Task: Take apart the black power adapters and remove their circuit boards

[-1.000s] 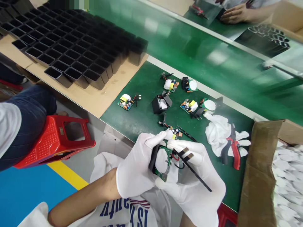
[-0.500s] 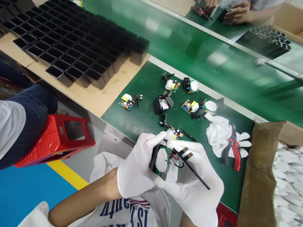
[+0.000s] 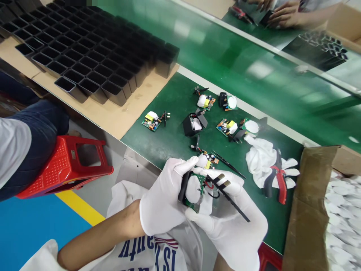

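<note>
Hardly anything has moved: the left hand (image 3: 160, 205) still pinches the circuit board (image 3: 194, 192), and the right hand (image 3: 237, 226) keeps its grip pinched on the tweezers (image 3: 230, 199).

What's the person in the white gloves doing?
The left hand holds a small board. The right hand holds black tweezers, with the tips at the board. More boards, a black case and red pliers lie on the green mat. Another person's hands are across the belt.
</note>
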Motion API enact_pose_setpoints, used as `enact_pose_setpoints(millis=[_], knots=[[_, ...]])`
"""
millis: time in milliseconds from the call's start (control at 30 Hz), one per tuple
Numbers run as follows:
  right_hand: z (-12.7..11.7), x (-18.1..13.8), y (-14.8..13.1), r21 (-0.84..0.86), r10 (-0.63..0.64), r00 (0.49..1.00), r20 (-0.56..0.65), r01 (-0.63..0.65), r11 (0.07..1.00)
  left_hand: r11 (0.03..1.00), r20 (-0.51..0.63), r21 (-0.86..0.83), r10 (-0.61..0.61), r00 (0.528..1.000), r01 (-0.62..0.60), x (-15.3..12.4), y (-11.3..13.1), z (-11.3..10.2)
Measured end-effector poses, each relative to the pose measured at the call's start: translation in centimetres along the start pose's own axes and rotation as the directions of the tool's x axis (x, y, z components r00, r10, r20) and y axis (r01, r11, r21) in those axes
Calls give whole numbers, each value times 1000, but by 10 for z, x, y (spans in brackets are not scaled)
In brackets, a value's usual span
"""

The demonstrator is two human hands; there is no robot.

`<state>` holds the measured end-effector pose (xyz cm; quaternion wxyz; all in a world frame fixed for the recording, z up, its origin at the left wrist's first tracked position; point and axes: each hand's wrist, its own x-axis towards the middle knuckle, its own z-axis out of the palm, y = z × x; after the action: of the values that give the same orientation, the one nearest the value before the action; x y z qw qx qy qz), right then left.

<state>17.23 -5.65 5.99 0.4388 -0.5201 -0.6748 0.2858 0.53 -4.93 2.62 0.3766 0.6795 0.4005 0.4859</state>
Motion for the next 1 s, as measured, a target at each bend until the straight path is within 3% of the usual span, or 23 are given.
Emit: enact_pose_setpoints(millis=[600,800,1000], knots=[[-4,4,1,11,-43,998,50,43,999,1000,9,14,8,1000,-8,-3,-5,3],[-3,6,0,-26,7,1000,-4,-7,1000,1000,15,4,8,1000,-8,-1,-2,3],[-2,9,-2,-31,16,998,52,-15,999,1000,-28,10,16,999,-16,-3,-5,6]])
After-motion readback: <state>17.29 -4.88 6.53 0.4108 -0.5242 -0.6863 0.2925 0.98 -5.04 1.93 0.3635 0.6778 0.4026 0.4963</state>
